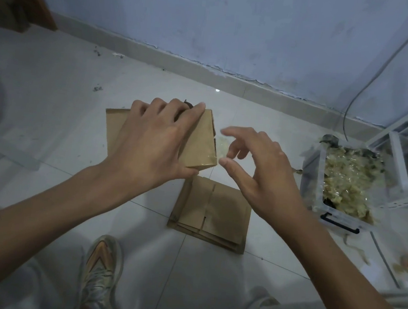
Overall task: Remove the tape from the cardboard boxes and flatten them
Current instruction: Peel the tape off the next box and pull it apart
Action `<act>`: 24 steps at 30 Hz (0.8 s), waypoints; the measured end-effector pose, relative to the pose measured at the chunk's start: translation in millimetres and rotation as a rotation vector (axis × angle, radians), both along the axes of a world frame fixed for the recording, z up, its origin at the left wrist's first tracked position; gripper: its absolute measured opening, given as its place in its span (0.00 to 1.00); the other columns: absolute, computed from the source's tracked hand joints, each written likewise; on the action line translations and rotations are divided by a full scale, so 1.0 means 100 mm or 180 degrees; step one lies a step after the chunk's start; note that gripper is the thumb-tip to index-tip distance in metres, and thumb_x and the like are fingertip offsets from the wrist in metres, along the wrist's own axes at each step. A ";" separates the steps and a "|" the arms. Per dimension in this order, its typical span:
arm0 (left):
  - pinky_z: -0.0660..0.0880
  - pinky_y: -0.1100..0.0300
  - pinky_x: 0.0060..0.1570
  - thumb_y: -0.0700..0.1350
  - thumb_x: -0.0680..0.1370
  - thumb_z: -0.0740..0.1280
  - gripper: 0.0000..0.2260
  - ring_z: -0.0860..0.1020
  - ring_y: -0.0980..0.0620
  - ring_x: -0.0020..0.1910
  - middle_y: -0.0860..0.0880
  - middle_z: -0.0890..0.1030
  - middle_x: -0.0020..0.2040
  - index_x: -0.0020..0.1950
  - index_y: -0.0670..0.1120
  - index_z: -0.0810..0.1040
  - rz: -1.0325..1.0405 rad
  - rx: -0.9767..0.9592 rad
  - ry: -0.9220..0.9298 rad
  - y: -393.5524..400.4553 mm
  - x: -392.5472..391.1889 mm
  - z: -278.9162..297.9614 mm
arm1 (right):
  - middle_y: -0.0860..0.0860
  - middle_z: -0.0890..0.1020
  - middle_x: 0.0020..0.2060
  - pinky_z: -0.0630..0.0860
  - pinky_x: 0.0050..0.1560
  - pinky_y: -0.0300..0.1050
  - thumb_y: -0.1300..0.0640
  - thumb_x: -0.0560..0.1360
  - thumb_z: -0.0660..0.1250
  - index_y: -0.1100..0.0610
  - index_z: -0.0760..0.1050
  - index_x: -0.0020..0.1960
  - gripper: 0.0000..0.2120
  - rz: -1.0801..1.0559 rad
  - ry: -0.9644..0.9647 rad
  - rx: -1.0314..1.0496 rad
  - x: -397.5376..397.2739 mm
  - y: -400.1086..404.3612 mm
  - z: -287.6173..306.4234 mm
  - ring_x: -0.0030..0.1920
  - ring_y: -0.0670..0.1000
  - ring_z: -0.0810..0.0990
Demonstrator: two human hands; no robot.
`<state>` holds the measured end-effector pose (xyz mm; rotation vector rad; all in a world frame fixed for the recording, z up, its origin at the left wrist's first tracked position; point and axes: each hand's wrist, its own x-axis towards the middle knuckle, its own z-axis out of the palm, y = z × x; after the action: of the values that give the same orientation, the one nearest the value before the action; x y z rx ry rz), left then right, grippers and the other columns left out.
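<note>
While the small cardboard box (199, 141) sits at the centre of the frame, lifted off the floor and tilted so that its taped end faces right, the left hand (155, 140) wraps over its top with the fingers spread across the far edge and the thumb under the near corner, a grip that seems meant to steady the box against a sideways pull. Just to the right of that end, a crumpled strip of clear tape (223, 147) stands out from the box's side, and the right hand (258, 166) hovers there with thumb and forefinger curved toward it; motion blur makes it hard to tell whether the fingertips pinch the strip or are merely next to it. Below the box, in the lower middle of the frame, a stack of flattened boxes (211, 215) lies on the tiled floor (55, 97), probably the pile for finished ones, kept within easy reach. Another flat piece of cardboard (113, 131) lies under the left hand's side, partly hidden. At the right edge, a clear plastic bin (329, 209) holds a heap of balled-up tape, near the pulling hand so scraps can be dropped in quickly. A shoe (101, 268) shows at the bottom, and a cable (367, 84) runs down the wall in the upper right.
</note>
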<state>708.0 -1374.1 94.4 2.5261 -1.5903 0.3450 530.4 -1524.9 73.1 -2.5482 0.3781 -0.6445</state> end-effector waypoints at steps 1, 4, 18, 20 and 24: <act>0.68 0.43 0.59 0.73 0.64 0.70 0.51 0.75 0.42 0.62 0.47 0.76 0.68 0.81 0.51 0.63 0.0017 -0.0047 -0.0022 -0.01 0.00 0.01 | 0.39 0.77 0.48 0.73 0.51 0.43 0.47 0.83 0.67 0.43 0.75 0.65 0.11 -0.0057 0.0006 -0.0172 0.02 0.01 -0.02 0.49 0.41 0.72; 0.68 0.42 0.59 0.70 0.64 0.75 0.51 0.75 0.41 0.62 0.46 0.76 0.68 0.81 0.50 0.63 0.0051 -0.0077 -0.0107 -0.05 -0.01 0.03 | 0.39 0.75 0.47 0.75 0.43 0.43 0.50 0.83 0.68 0.44 0.78 0.57 0.04 -0.0171 0.0055 -0.0434 0.07 0.05 -0.02 0.46 0.40 0.71; 0.68 0.44 0.62 0.77 0.60 0.60 0.53 0.75 0.43 0.61 0.49 0.76 0.67 0.82 0.54 0.62 -0.0072 0.0140 0.0300 -0.06 0.01 0.03 | 0.44 0.74 0.45 0.66 0.44 0.38 0.62 0.84 0.64 0.55 0.73 0.50 0.04 0.0765 0.0450 0.0254 0.08 -0.06 0.06 0.46 0.46 0.71; 0.67 0.44 0.65 0.77 0.60 0.60 0.54 0.74 0.45 0.64 0.50 0.74 0.69 0.83 0.56 0.60 -0.0060 0.0224 0.0526 -0.05 0.00 0.03 | 0.47 0.76 0.45 0.65 0.45 0.33 0.62 0.84 0.64 0.56 0.74 0.50 0.04 0.0847 0.0436 0.0415 0.05 -0.09 0.09 0.47 0.49 0.73; 0.65 0.44 0.68 0.76 0.63 0.67 0.53 0.71 0.45 0.68 0.50 0.72 0.73 0.84 0.56 0.56 0.0031 0.0300 0.0719 -0.07 0.02 0.05 | 0.45 0.77 0.41 0.73 0.44 0.39 0.57 0.83 0.68 0.49 0.74 0.58 0.07 0.0519 0.0234 0.0640 0.02 -0.01 0.05 0.45 0.50 0.77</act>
<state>710.4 -1381.4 98.9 2.5348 -1.5416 -0.0158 532.7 -1526.2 77.9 -2.3842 0.2432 -0.4306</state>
